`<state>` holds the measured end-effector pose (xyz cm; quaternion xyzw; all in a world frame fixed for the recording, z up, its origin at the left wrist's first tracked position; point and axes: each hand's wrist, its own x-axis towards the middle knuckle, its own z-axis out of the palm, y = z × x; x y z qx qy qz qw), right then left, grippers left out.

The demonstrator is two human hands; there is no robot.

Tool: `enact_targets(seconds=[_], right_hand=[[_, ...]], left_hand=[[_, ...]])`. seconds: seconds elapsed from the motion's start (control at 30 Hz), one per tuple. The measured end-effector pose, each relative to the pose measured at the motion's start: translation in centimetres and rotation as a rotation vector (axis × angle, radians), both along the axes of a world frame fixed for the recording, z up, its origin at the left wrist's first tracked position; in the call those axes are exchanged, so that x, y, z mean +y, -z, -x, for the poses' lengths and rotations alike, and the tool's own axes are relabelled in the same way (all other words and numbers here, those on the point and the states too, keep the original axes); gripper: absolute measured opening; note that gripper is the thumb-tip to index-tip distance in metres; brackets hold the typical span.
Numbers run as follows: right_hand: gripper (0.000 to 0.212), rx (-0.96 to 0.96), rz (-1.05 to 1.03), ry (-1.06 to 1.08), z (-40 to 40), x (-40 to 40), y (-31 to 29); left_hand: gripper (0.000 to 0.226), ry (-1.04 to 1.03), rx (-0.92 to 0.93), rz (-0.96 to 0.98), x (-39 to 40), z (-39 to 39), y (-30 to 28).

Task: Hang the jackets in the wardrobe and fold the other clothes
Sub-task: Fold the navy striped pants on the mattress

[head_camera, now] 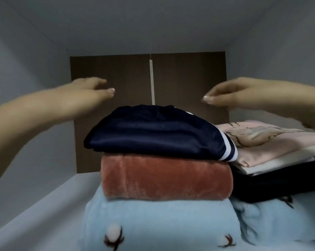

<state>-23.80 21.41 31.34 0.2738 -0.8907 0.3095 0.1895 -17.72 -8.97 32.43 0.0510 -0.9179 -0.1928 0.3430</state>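
Up close, two bare hands reach forward into a white wardrobe compartment, both released and grasping nothing. The left hand (91, 89) hovers above and to the left of a stack of folded clothes, fingers loosely extended. The right hand (232, 93) hovers above and to the right, fingers straight and pointing inward. Neither touches the fabric. Between and below them lies a folded navy blue garment with white stripes at its edge (153, 134), topping the stack. It rests on a folded rust-orange fleece piece (164, 180), which sits on a folded light blue fleece with cotton-boll print (160, 221). Just beside the stack, on the right, a folded pale pink printed garment (265, 140) lies over a cream layer (272, 164) and a dark folded item (279, 182). All rest on the white wardrobe shelf (44, 205), before a brown back panel (117, 73).
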Motion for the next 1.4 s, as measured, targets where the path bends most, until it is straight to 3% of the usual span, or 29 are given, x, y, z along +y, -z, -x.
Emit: enact_targets(seconds=[0.03,0.1,0.23,0.4,0.5,0.73,0.87,1.0,1.2,1.3,1.4], right_hand=[[0.054,0.026,-0.012,-0.001,0.7,-1.9,-1.0],[0.057,-0.021,-0.147,-0.085,2.5,-5.2,-1.1],[0.052,-0.05,-0.381,-0.105,7.5,-11.4,2.6],[0.058,-0.271,-0.547,-0.116,11.9,-14.1,5.0],[0.059,-0.264,-0.59,-0.141,12.4,-14.8,4.8],[0.057,-0.169,-0.594,-0.151,11.4,-14.5,4.9],[0.061,-0.096,-0.555,-0.136,7.2,-11.5,3.4],[0.062,-0.025,-0.375,-0.134,0.6,-6.5,4.9],[0.068,0.359,-0.41,0.212,-12.9,0.1,13.2],[0.074,0.383,-0.469,0.417,-19.8,2.2,17.5],[0.076,0.34,-0.494,0.572,-27.2,5.6,22.3]], left_hand=[[0.052,-0.001,-0.041,0.138,0.5,1.3,-1.4],[0.042,0.033,-0.232,0.218,2.3,4.5,-2.9],[0.055,-0.014,-0.57,0.236,3.7,10.2,1.1],[0.072,-0.101,-0.687,-0.023,0.7,12.9,6.3],[0.075,-0.094,-0.706,-0.141,0.5,12.7,6.6],[0.063,-0.017,-0.641,-0.118,2.7,9.6,6.4],[0.052,-0.012,-0.554,0.087,4.1,6.2,5.4],[0.059,-0.048,-0.455,0.222,3.0,2.6,5.4],[0.065,-0.073,0.049,0.457,4.3,-8.1,12.5],[0.07,-0.035,0.151,0.523,7.5,-13.6,17.4],[0.066,0.137,0.207,0.555,11.5,-18.4,22.4]])
